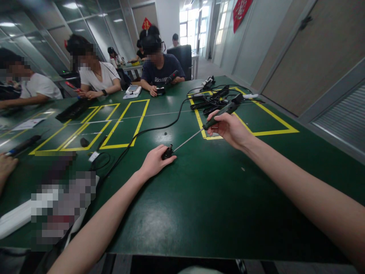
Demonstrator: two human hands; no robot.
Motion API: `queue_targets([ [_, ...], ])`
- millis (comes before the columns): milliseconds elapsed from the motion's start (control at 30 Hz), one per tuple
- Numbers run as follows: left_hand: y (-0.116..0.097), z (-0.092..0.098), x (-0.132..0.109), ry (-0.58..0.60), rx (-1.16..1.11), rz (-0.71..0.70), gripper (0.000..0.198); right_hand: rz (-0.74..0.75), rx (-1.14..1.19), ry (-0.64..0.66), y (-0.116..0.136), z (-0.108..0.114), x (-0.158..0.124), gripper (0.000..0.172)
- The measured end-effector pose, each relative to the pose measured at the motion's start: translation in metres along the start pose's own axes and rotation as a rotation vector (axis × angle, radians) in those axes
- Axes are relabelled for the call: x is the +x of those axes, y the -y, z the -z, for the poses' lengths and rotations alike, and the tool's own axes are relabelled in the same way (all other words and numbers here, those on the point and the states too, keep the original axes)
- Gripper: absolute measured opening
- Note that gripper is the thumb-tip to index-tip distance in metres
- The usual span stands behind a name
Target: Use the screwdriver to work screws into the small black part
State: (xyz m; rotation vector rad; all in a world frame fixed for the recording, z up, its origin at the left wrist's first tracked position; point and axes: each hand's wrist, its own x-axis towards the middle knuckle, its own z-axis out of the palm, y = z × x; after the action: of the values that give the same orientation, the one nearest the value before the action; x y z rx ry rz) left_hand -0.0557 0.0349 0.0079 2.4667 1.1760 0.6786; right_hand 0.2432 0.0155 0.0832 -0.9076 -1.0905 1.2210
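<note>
My left hand (155, 161) rests on the green table, its fingers closed round a small black part (168, 153). A short metal stub sticks up from this part; I cannot make out its exact kind. In my right hand (228, 128) is a screwdriver (218, 116) with a dark green handle, held at a slant. Its long thin shaft (188, 140) runs down and left to the black part, with the tip at or very near its right side. My left fingers hide much of the part.
Black tools and cables (212, 101) lie inside a yellow-taped area (273, 133) at the far right. A black cable (159, 128) crosses the table. A blurred phone-like item (67, 209) lies at left. Co-workers sit opposite; another person's hand (7, 167) shows at the left edge.
</note>
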Motion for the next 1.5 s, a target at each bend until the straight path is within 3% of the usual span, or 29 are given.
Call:
queue_targets([
  [200, 0.002, -0.002, 0.000, -0.003, -0.016, 0.000, 0.025, -0.036, 0.004, 0.020, -0.004, 0.004, 0.001, 0.018],
  [400, 0.004, -0.002, 0.001, 0.001, -0.002, -0.004, 0.019, -0.071, -0.022, 0.037, -0.006, 0.007, 0.006, 0.041],
  [767, 0.011, 0.005, 0.001, 0.016, -0.001, 0.011, 0.017, -0.165, -0.038, 0.167, 0.000, 0.011, 0.001, 0.021],
  [1033, 0.011, 0.006, 0.001, 0.015, -0.002, 0.006, 0.016, -0.226, -0.048, 0.195, 0.002, 0.014, 0.004, 0.046],
  [1400, 0.012, 0.005, 0.000, 0.019, 0.032, -0.007, 0.016, -0.214, -0.070, 0.172, -0.001, 0.020, 0.004, 0.017],
  [1500, 0.011, 0.005, 0.000, 0.022, 0.034, -0.006, 0.017, -0.224, -0.059, 0.176, 0.000, 0.018, 0.005, 0.018],
])
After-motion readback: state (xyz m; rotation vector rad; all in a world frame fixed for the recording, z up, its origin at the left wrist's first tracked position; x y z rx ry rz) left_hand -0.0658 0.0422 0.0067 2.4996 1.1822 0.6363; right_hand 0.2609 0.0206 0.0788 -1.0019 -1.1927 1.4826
